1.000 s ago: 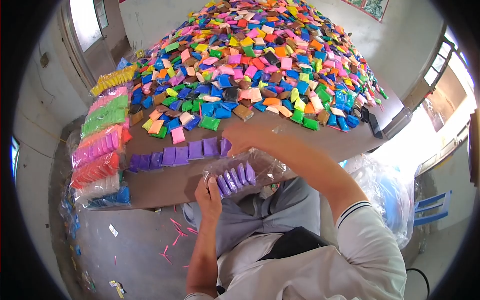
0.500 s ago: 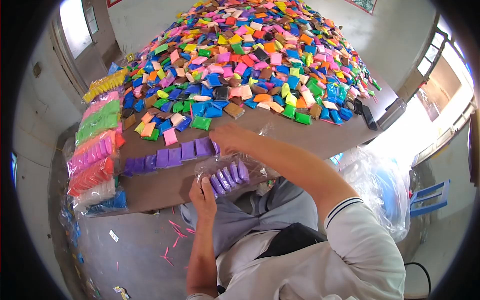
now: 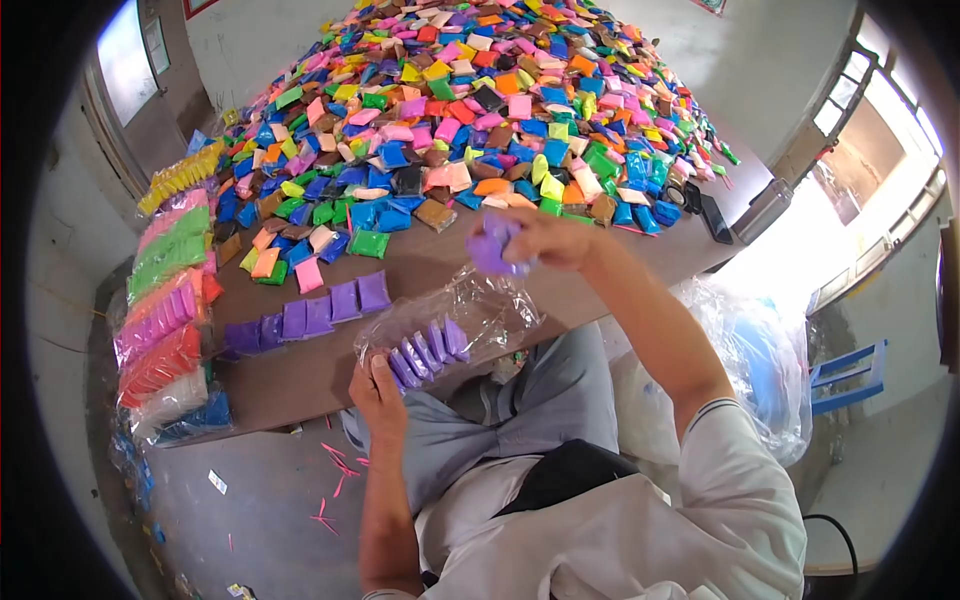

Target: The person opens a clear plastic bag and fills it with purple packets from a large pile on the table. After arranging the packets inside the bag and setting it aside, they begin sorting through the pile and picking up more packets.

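Observation:
My left hand (image 3: 380, 392) pinches the lower left edge of a clear plastic bag (image 3: 490, 318), in which several purple packets (image 3: 428, 352) stand side by side. The bag's open part spreads to the right over the table edge. Raised above it, my right hand (image 3: 545, 238) grips a purple packet (image 3: 494, 245), which is slightly blurred. To the left of the bag a row of purple packets (image 3: 318, 314) lies on the brown table (image 3: 420, 262).
A large heap of coloured packets (image 3: 460, 120) covers the table's back. Bagged packets (image 3: 165, 310) are stacked at the left edge. A phone (image 3: 716, 218) and a metal flask (image 3: 763, 210) lie at the right. A blue stool (image 3: 848, 378) stands beyond.
My right hand has moved right and up from the end of the purple row, now with a purple packet in it. The row is shorter at its right end. The view has shifted slightly.

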`<state>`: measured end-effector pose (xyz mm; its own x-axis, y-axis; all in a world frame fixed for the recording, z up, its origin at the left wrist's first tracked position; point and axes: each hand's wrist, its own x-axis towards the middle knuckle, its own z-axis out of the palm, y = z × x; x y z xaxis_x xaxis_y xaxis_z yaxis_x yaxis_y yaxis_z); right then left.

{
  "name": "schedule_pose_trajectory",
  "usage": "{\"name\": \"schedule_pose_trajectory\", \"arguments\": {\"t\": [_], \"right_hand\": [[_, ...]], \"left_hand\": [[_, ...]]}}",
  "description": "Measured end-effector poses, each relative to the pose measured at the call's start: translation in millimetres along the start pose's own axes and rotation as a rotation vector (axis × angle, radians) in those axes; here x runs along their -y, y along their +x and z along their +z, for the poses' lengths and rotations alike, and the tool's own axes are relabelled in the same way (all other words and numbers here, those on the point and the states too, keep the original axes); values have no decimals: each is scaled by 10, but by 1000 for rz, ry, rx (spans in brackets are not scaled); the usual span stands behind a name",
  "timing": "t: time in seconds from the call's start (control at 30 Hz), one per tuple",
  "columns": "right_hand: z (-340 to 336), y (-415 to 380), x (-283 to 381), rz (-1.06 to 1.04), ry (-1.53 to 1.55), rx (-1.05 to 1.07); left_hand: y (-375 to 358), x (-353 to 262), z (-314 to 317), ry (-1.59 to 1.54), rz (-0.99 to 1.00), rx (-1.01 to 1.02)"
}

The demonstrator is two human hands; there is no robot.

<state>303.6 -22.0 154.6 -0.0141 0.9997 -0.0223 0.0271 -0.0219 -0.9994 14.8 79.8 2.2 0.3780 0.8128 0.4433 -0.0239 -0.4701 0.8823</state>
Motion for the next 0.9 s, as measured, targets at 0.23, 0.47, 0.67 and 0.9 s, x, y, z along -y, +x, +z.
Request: {"name": "schedule_pose_trajectory", "arguments": {"t": [0.23, 0.47, 0.67, 0.9], "right_hand": [[386, 21, -391, 204, -343, -123], [526, 67, -467, 385, -533, -97], [427, 119, -642, 361, -909, 5], [522, 102, -424, 479, -1164, 89]], "left_hand": [[-7, 114, -33, 41, -20, 31], [8, 47, -17, 57, -3, 26], [5, 38, -34, 65, -8, 37], [4, 43, -24, 31, -1, 31]]}}
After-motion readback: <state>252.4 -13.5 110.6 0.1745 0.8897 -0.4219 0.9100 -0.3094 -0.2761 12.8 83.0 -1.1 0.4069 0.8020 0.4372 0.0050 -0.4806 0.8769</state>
